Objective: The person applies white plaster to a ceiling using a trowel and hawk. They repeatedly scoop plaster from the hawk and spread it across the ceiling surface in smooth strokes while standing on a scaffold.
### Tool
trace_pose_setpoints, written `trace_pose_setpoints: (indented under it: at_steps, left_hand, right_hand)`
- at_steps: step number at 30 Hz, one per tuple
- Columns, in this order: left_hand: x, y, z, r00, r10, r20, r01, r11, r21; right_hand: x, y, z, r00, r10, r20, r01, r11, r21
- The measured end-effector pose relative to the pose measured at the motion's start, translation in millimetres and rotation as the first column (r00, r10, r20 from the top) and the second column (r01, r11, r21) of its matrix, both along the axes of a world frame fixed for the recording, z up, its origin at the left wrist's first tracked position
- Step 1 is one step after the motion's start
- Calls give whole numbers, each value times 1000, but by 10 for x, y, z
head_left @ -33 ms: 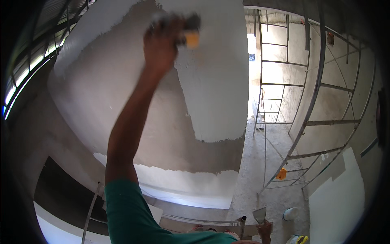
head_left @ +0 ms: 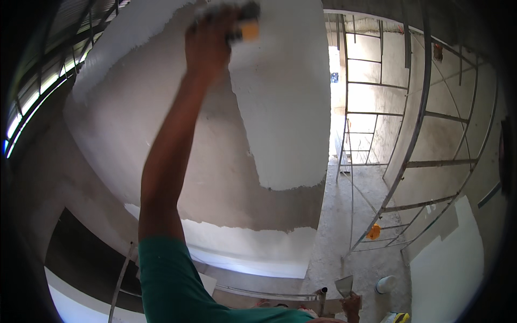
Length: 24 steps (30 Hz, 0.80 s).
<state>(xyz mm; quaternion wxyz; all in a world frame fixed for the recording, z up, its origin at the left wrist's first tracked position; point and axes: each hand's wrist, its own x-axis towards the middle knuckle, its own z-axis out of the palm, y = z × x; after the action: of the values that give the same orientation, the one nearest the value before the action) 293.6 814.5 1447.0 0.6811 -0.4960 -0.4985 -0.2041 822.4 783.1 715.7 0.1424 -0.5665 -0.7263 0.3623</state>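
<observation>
High on the wall (head_left: 285, 118), my left hand (head_left: 207, 46) grips a blurred dark tool with a yellow part (head_left: 249, 30); its exact kind I cannot make out. That arm is stretched upward in a green sleeve. Around the tool, smooth pale coating meets bare brownish-grey plaster along a ragged edge. Low at the right, my right hand (head_left: 351, 307) is closed round the handle of a putty knife (head_left: 344, 285), whose flat, flared blade points upward.
Metal scaffolding frames (head_left: 414, 163) stand at the right beside a bright opening. An orange round object (head_left: 374, 232) lies near their foot. A white bucket (head_left: 385, 284) is on the concrete floor beyond my right hand. A metal rail (head_left: 264, 292) runs below the wall.
My left hand and its tool have moved slightly up and to the left along the wall. My right hand stays nearly in place with the putty knife.
</observation>
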Motion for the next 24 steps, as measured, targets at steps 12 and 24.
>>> trace_pose_setpoints:
  at_steps: [12,24]
  left_hand:
    - [311,65,847,953,109,281,-60,982,-177]
    - [-5,265,-3469,892,216,397,-98,950,-296]
  right_hand:
    - [-72,-57,-109,978,109,-177,-89,989,116]
    - [237,-52,-240,970,-78,-229,39,984,-171]
